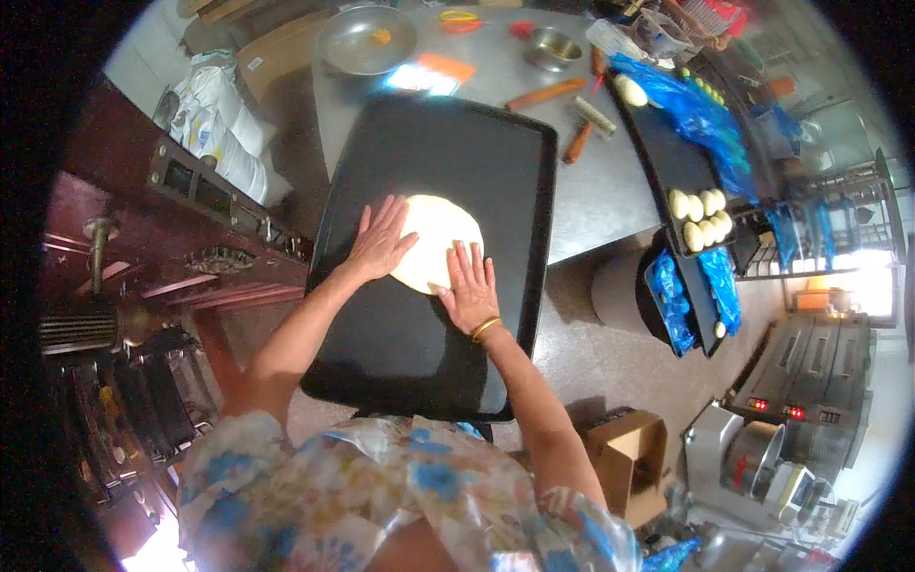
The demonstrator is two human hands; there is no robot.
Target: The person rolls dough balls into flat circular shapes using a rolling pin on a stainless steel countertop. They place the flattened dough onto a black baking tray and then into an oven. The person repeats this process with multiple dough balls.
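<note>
A flat, pale round of dough (436, 232) lies on a large black baking tray (436, 150) in front of me. My left hand (380, 243) rests flat at the dough's left edge, its fingers pointing away from me. Across the lower right edge of the round, my right hand (470, 289) lies with fingers spread and the palm partly over the tray. A yellow bangle (486, 329) circles my right wrist. Neither hand grips anything.
Beyond the tray, the metal table (593, 193) holds a metal bowl (554, 48), a rolling pin (547, 93), a dough docker (593, 118) and a large round pan (367, 39). Dough balls (700, 214) sit on a tray at right. A cardboard box (625, 465) stands on the floor.
</note>
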